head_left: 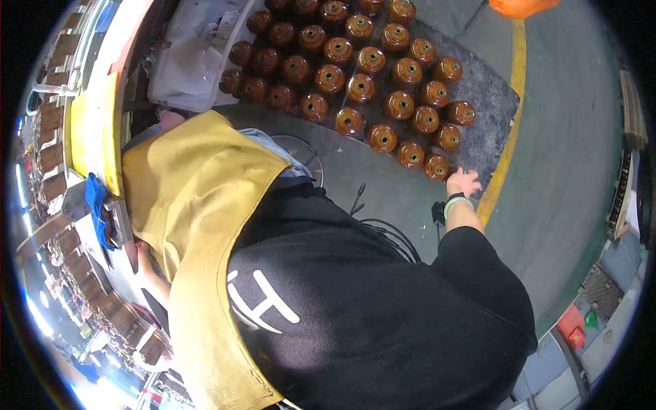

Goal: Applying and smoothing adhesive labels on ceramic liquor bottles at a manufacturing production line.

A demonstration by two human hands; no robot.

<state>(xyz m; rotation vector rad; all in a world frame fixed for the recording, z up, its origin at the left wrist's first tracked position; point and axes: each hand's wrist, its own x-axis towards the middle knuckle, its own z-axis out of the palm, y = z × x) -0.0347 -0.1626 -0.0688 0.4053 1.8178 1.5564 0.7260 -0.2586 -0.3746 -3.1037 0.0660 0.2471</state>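
My right hand (465, 182) reaches out at the near right corner of a group of shiny brown glazed pieces that look like ceramic insulators. Its fingers are spread, with nothing seen in them. Nearest to it is a brown insulator (436, 167), round with a small hole in the top; whether the fingertips touch it I cannot tell. Several more such insulators (399, 104) stand upright in rows on a dark board (493, 113) on the floor. My left hand (142, 258) is at the edge of a bench (127, 236) at the left, its fingers mostly hidden.
A white plastic tub (179, 76) stands left of the insulators. Black cables (391, 231) run over the green floor beside my body. A yellow line (509, 147) passes along the board's right side. Blue cloth (98, 205) hangs by the bench, and an orange object (523, 5) shows at the top.
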